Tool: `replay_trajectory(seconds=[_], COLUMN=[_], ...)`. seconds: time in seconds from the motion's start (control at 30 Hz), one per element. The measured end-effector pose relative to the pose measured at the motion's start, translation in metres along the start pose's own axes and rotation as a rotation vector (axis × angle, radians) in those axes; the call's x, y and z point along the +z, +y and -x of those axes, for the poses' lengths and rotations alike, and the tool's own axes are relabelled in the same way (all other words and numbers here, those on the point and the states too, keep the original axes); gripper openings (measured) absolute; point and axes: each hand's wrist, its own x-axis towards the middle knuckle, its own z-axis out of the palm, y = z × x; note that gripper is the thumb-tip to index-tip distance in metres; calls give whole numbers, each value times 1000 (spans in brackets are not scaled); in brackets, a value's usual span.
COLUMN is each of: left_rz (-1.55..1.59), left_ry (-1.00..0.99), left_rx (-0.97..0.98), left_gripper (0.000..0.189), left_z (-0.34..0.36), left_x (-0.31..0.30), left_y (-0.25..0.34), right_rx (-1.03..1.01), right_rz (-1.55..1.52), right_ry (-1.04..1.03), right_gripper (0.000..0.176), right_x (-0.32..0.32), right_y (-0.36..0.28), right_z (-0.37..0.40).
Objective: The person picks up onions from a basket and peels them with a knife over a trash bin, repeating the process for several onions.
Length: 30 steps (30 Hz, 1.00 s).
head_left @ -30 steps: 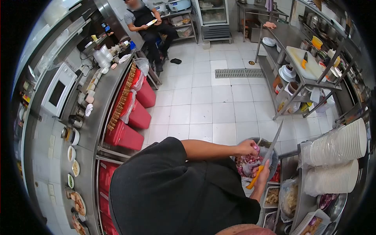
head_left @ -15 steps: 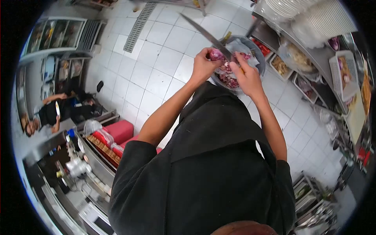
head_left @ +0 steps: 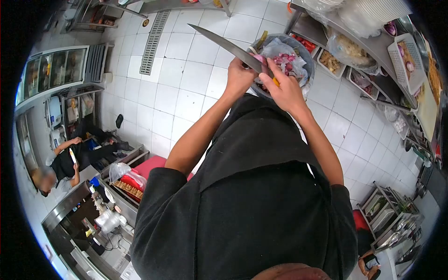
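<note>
A long knife (head_left: 227, 45) points up and to the left over a grey bin (head_left: 308, 60). My right hand (head_left: 284, 91) is closed round its yellow handle (head_left: 276, 82). My left hand (head_left: 241, 79) is closed on a red onion (head_left: 260, 59), and the blade lies against the onion, partly hiding it. Below the hands, the bin is lined with a clear plastic bag (head_left: 276, 48) and holds purple onion pieces (head_left: 285, 59).
On the right, metal shelves (head_left: 317, 31) hold a tray (head_left: 332, 64), a white basket (head_left: 405, 70) and stacked containers (head_left: 373, 16). A person (head_left: 63, 161) is at the left. A red box (head_left: 150, 165) stands lower left. A floor drain (head_left: 155, 42) is ahead.
The knife has swung to a flatter angle and shifted left, now lying across the onion. My left hand has moved slightly left and down. The whole view has shifted.
</note>
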Motion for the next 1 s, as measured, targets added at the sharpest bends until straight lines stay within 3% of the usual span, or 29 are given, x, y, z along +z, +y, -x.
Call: replay_trajectory(seconds=[0.43, 0.63, 0.73, 0.83, 0.87, 1.0], left_rz=[-15, 6, -51, 26, -52, 168], left_ry=[24, 38, 7, -14, -7, 32], left_rx=[-7, 3, -20, -1, -31, -15], left_gripper=[36, 38, 35, 36, 38, 41], left_z=[1, 0, 3, 4, 5, 9], left_x=[-1, -1, -5, -11, -15, -24], left_y=[-3, -18, -13, -18, -19, -30], right_rx=[113, -12, 207, 368, 373, 439], right_rz=[50, 9, -363, -456, -481, -525], right_ry=[-117, -22, -242, -343, -360, -384], right_gripper=[62, 58, 57, 54, 52, 53], right_x=[-10, 0, -7, -16, -12, -13], right_y=[-16, 8, 16, 14, 20, 12], right_z=[-3, -12, -23, -32, -35, -47])
